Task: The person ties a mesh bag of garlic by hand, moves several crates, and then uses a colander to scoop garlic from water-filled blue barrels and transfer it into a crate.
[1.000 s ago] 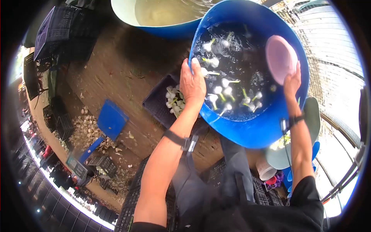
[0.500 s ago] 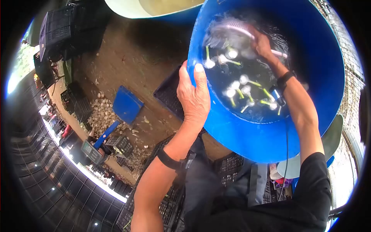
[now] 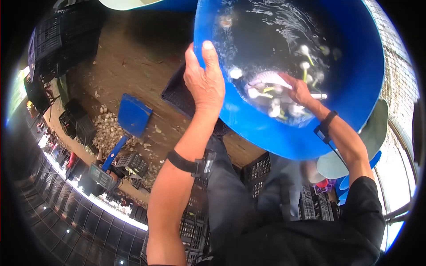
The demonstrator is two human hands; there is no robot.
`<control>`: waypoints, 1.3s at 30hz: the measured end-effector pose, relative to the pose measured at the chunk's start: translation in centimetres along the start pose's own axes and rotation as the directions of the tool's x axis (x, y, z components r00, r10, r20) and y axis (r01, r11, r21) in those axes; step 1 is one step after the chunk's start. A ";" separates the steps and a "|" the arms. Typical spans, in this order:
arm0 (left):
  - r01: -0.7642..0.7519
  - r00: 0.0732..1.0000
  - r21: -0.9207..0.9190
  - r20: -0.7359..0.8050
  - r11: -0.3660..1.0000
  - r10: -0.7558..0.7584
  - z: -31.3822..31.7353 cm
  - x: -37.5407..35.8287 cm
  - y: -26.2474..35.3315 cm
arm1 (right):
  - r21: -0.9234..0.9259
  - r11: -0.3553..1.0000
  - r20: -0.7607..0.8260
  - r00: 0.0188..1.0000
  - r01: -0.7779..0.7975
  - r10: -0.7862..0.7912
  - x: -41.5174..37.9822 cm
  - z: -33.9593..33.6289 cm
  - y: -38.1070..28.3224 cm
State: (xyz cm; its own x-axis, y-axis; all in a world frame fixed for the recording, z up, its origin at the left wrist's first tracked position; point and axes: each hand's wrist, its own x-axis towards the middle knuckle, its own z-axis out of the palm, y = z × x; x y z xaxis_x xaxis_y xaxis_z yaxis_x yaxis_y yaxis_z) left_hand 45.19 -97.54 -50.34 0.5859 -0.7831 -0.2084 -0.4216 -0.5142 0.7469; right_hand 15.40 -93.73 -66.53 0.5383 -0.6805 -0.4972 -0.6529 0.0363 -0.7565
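Observation:
My left hand (image 3: pixel 205 84) grips the near left rim of a large blue tub (image 3: pixel 355 66) filled with water. Inside the tub, my right hand (image 3: pixel 298 91) is under the water and holds a pale pink bowl (image 3: pixel 266 80) tipped among floating white garlic bulbs (image 3: pixel 275 104) with green stems. More bulbs (image 3: pixel 306 57) drift further back in the tub. Both wrists wear dark bands.
A dark crate (image 3: pixel 179 95) stands on the dirt floor beside the tub. A blue dustpan-like scoop (image 3: pixel 131 116) lies by a pile of garlic scraps (image 3: pixel 108 128). Black crates (image 3: pixel 266 173) sit near my legs. Another tub's rim (image 3: pixel 133 4) shows at the top.
My right hand has swept the pink bowl from above the tub's far side down into the water and toward me, gathering bulbs. The left hand stays on the rim.

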 end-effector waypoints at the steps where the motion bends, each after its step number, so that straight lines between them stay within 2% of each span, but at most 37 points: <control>1: -0.001 1.000 -0.010 0.001 1.000 0.001 0.0 0.0 0.1 | 0.035 0.998 0.029 0.998 -0.048 0.047 -1.4 -1.0 -0.2; 4: -0.034 0.999 -0.038 -0.023 0.999 0.033 0.1 0.1 -0.4 | 0.039 0.996 0.058 0.996 -0.077 0.074 -4.1 -3.4 -2.2; 5: -0.032 0.999 -0.055 -0.024 0.998 0.031 0.3 0.2 -1.0 | 0.013 1.000 0.027 1.000 -0.013 0.013 -4.7 -4.4 -3.6; 7: -0.013 1.000 -0.057 0.007 0.998 0.013 -0.2 -0.1 0.2 | 0.021 0.991 0.090 0.988 -0.130 0.127 -5.7 -5.4 -3.6; 8: -0.027 0.999 0.058 -0.032 0.998 0.029 -0.4 -0.2 0.4 | 0.119 0.990 0.078 0.995 -0.076 0.067 -6.2 -5.8 -3.7; 9: -0.009 0.998 0.007 -0.055 1.000 0.009 -0.3 -0.2 -0.1 | 0.158 0.980 0.097 0.990 -0.121 0.107 -6.7 -6.3 -4.6; 10: 0.037 0.999 0.012 -0.031 0.999 -0.037 -0.7 -0.2 0.1 | 0.191 0.950 0.103 0.968 -0.246 0.229 -6.8 -6.7 -5.8; 11: 0.092 0.995 -0.137 0.049 0.986 -0.086 -2.0 -0.6 0.8 | 0.265 0.941 0.115 0.976 -0.210 0.186 -7.2 -7.4 -6.7; 12: 0.176 0.978 -0.310 0.159 0.934 -0.131 -2.7 -0.7 0.1 | 0.334 0.909 0.149 0.966 -0.250 0.211 -7.4 -8.0 -7.1; 14: 0.135 0.984 -0.350 -0.062 0.927 -0.167 -1.7 -2.5 -2.1 | 0.362 0.879 0.184 0.949 -0.309 0.257 -8.3 -9.4 -6.8; 16: 0.120 0.983 -0.392 -0.084 0.912 -0.165 -2.1 -6.4 -4.4 | 0.414 0.840 0.221 0.934 -0.351 0.281 -9.2 -10.6 -8.0; 18: 0.308 0.948 -0.556 0.113 0.772 -0.296 -3.9 -11.1 -4.4 | 0.446 0.813 0.233 0.926 -0.374 0.298 -9.8 -11.4 -10.3; 20: 0.468 0.882 -0.579 0.254 0.668 -0.398 -3.1 -16.2 -6.1 | 0.518 0.805 0.184 0.957 -0.290 0.226 -10.5 -11.3 -13.3; 22: 0.534 0.845 -0.575 0.334 0.620 -0.419 -3.6 -20.0 -5.2 | 0.527 0.797 0.146 0.955 -0.295 0.257 -11.2 -11.1 -16.9; 24: 0.515 0.857 -0.608 0.348 0.604 -0.380 -3.6 -22.3 -4.2 | 0.539 0.790 0.103 0.954 -0.292 0.282 -12.0 -11.4 -20.3; 26: 0.414 0.906 -0.688 0.246 0.596 -0.346 -3.8 -23.3 -3.3 | 0.488 0.799 0.074 0.928 -0.352 0.364 -13.2 -11.3 -22.5; 27: 0.360 0.925 -0.722 0.194 0.591 -0.326 -4.9 -23.2 -2.2 | 0.448 0.829 0.050 0.936 -0.333 0.349 -13.8 -11.0 -22.4; 28: 0.487 0.831 -0.826 0.339 0.282 -0.442 -6.2 -23.0 -1.8 | 0.417 0.826 0.073 0.920 -0.379 0.385 -14.6 -10.8 -22.8; 29: 0.453 0.818 -0.874 0.329 0.175 -0.472 -7.9 -22.6 -1.6 | 0.426 0.839 0.045 0.935 -0.337 0.353 -15.3 -9.6 -24.1; 30: 0.479 0.766 -0.875 0.376 0.073 -0.521 -8.4 -22.4 -3.3 | 0.435 0.850 0.017 0.947 -0.297 0.322 -16.0 -7.7 -25.2; 31: 0.473 0.744 -0.878 0.354 0.073 -0.566 -9.8 -21.9 -4.5 | 0.447 0.862 -0.031 0.959 -0.240 0.283 -16.3 -4.9 -26.1; 32: 0.465 0.749 -0.849 0.226 0.252 -0.623 -10.3 -21.8 -6.8 | 0.454 0.872 -0.081 0.967 -0.180 0.241 -16.3 -1.7 -27.2; 33: 0.409 0.780 -0.861 0.158 0.303 -0.606 -10.2 -21.8 -10.7 | -0.157 0.987 -0.185 0.983 -0.047 0.018 -15.4 1.3 -29.1; 34: 0.522 0.678 -0.801 0.180 0.294 -0.713 -11.6 -21.8 -13.1 | -0.713 0.699 -0.135 0.967 0.056 -0.216 -14.0 4.6 -30.9; 35: 0.527 0.613 -0.808 0.146 0.265 -0.776 -12.2 -21.8 -16.1 | -0.458 0.878 -0.305 0.902 0.142 -0.305 -12.6 9.0 -31.5; 36: 0.516 0.593 -0.805 0.090 0.291 -0.800 -12.8 -22.3 -19.6 | -0.172 0.946 -0.487 0.812 0.273 -0.323 -11.1 13.0 -31.0; 37: 0.491 0.544 -0.819 0.022 0.297 -0.839 -14.3 -21.9 -20.9 | -0.374 0.887 -0.408 0.810 0.272 -0.421 -9.5 15.3 -30.0; 38: 0.520 0.511 -0.803 0.020 0.291 -0.860 -15.6 -21.9 -23.4 | -0.555 0.786 -0.307 0.811 0.273 -0.499 -7.8 17.2 -29.0; 39: 0.488 0.474 -0.826 -0.018 0.280 -0.880 -17.0 -21.4 -24.1 | -0.583 0.781 -0.289 0.842 0.223 -0.456 -5.8 18.6 -28.4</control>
State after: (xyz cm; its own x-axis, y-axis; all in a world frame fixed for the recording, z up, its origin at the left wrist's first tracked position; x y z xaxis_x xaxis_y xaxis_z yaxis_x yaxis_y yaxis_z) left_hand 54.59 -62.41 -53.17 0.6614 0.0881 -0.7448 0.7401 -0.2373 0.6292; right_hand 40.74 -77.16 -50.08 0.5967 -0.8010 0.0493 -0.7006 -0.5499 -0.4546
